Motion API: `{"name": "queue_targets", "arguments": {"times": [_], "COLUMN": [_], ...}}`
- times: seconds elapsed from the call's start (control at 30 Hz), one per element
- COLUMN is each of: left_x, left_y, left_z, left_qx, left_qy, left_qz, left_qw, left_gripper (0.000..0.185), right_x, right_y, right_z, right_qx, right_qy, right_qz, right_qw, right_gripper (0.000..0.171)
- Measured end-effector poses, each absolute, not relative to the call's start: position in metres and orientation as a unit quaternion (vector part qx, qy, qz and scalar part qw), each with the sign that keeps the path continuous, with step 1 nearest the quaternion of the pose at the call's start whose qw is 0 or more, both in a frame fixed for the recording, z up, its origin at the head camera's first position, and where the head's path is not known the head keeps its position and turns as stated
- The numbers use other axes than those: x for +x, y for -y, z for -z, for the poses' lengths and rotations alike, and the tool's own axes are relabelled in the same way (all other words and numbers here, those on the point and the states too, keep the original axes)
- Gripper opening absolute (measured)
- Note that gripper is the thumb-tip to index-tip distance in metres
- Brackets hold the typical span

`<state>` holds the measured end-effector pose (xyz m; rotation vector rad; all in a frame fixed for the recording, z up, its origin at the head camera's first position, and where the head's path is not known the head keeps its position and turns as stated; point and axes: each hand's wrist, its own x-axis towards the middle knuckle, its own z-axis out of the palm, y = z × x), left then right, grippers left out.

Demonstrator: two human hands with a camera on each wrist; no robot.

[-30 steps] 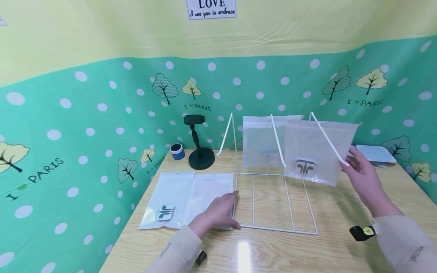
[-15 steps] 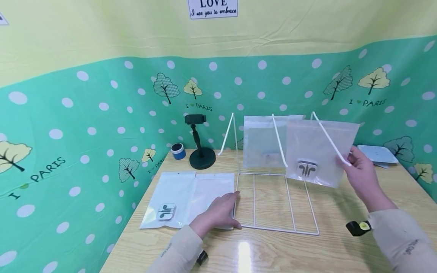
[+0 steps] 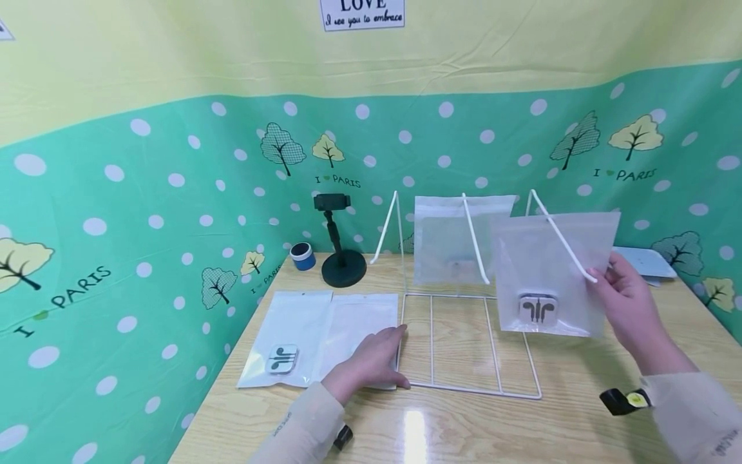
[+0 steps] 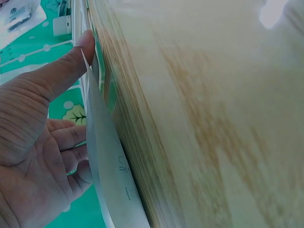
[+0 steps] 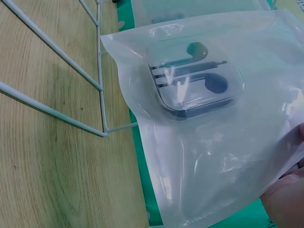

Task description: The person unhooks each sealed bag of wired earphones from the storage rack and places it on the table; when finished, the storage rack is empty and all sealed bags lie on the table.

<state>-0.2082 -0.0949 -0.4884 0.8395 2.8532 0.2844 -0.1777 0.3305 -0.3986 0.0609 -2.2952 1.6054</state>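
Note:
My right hand (image 3: 628,303) pinches the right edge of a translucent zip bag (image 3: 556,258) with a boxed pair of wired earphones (image 3: 538,310) inside. The right prong of the white wire display rack (image 3: 464,390) passes in front of this bag and appears to run through its top edge. In the right wrist view, the earphone box (image 5: 197,78) shows clearly through the plastic. My left hand (image 3: 371,361) rests at the rack's left base rail, thumb and fingers spread, over a flat white bag (image 3: 362,316). In the left wrist view, that bag's edge (image 4: 107,156) stands beside the hand (image 4: 38,123).
Another bag (image 3: 440,238) hangs behind the middle prong. A second flat bag with earphones (image 3: 282,359) lies at the left. Behind stand a black phone stand (image 3: 342,267) and a blue jar (image 3: 302,258). White flat items (image 3: 646,261) lie at the back right.
My right hand and the bag it holds have come toward me and slightly down and right, along the prong. The left hand stays at the rack's left side.

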Motion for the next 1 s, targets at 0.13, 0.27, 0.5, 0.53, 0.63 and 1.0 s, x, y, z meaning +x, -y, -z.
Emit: {"name": "queue_targets", "arguments": {"times": [0.13, 0.27, 0.5, 0.53, 0.63, 1.0], "left_x": [-0.209, -0.209, -0.208, -0.209, -0.208, -0.208], "left_y": [0.094, 0.094, 0.094, 0.094, 0.094, 0.093], "left_z": [0.488, 0.488, 0.488, 0.488, 0.488, 0.488], "left_qx": [0.279, 0.279, 0.28, 0.28, 0.279, 0.279], "left_qy": [-0.952, -0.953, -0.952, -0.952, -0.952, -0.953], "left_qz": [-0.093, -0.093, -0.094, -0.094, -0.095, -0.093], "left_qw": [0.078, 0.079, 0.079, 0.079, 0.079, 0.08], "left_gripper": [0.114, 0.114, 0.114, 0.114, 0.113, 0.114], "right_x": [-0.17, -0.162, -0.144, -0.141, -0.134, -0.113], "right_y": [-0.332, -0.334, -0.339, -0.339, -0.341, -0.339], "right_z": [0.4, 0.401, 0.401, 0.401, 0.403, 0.406], "right_qx": [0.052, 0.082, 0.046, 0.041, 0.032, 0.045], "right_qy": [0.788, 0.762, 0.83, 0.834, 0.841, 0.842], "right_qz": [-0.591, -0.622, -0.536, -0.531, -0.522, -0.51], "right_qw": [0.166, 0.163, 0.147, 0.143, 0.14, 0.167], "right_gripper": [0.042, 0.04, 0.052, 0.052, 0.053, 0.053]}}
